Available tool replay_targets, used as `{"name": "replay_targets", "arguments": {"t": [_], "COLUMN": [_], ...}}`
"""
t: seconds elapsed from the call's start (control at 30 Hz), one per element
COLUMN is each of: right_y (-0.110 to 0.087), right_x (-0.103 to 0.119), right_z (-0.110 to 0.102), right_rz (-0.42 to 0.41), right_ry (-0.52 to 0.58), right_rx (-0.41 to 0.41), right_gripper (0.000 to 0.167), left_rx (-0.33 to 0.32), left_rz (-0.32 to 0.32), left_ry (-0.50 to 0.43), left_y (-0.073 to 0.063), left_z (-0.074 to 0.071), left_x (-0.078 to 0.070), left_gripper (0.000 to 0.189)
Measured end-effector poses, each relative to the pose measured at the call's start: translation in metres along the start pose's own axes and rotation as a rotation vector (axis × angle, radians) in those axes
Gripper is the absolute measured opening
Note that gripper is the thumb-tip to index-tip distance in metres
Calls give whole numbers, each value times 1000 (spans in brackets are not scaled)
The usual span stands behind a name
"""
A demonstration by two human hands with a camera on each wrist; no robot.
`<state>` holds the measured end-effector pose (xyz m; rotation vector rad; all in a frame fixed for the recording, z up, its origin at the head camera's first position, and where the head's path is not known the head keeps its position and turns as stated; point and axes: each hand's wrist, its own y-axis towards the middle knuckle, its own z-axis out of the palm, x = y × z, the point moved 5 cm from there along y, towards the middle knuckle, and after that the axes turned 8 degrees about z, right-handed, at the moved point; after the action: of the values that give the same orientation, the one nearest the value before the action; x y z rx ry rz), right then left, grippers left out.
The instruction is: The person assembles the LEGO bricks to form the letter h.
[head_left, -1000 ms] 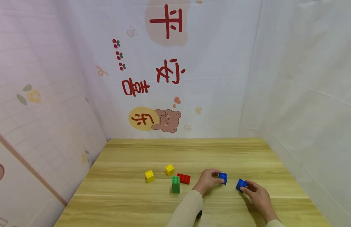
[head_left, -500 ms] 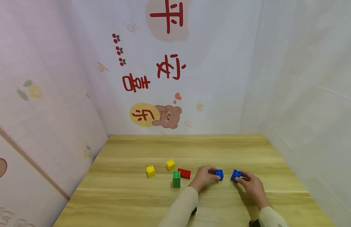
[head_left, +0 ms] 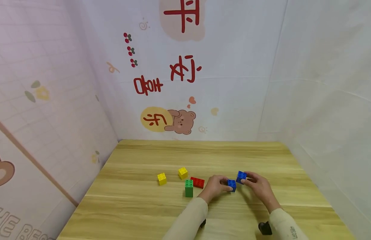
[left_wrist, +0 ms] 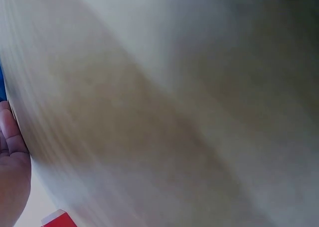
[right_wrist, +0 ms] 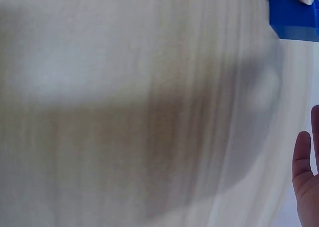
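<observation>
My left hand (head_left: 215,188) pinches a blue toy building brick (head_left: 232,185) on the table between thumb and fingers. Just right of it and a little farther back, a second blue brick (head_left: 241,177) is pinched by my right hand (head_left: 260,189). A narrow gap shows between the two bricks in the head view. Both have studs on top. The right wrist view catches the right hand's blue brick (right_wrist: 294,17) at its upper right corner, a fingertip against its side. Only a sliver of blue appears at the left edge of the left wrist view, beside the left hand (left_wrist: 11,162).
Left of my left hand lies a red brick (head_left: 198,182), with a tall green brick (head_left: 189,188) standing just in front. Two yellow bricks (head_left: 162,179) sit farther left. The wooden table (head_left: 137,213) meets printed white cloth walls (head_left: 233,66) at back and sides.
My right hand has carried its blue brick leftward and slightly away from me, toward the other blue brick. The left hand has kept its brick with little movement. The head view has shifted slightly.
</observation>
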<state>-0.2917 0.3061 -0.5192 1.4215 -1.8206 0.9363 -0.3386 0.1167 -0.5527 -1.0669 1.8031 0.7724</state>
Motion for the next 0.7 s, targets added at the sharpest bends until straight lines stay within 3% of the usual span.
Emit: {"name": "replay_targets", "arguments": {"t": [0.4,0.7], "right_y": [1,0], "right_x": [17,21], "right_z": [13,20], "right_rz": [-77,-75], "right_ry": [78,97], "right_rx": [135,207], "right_gripper": [57,50], "left_rx": [0,7], "left_rz": [11,2], "left_ry": [-3,19], "left_y": [-1,-3], "left_z": [-2,-1], "left_x": [-1,0], "left_gripper": [23,27]}}
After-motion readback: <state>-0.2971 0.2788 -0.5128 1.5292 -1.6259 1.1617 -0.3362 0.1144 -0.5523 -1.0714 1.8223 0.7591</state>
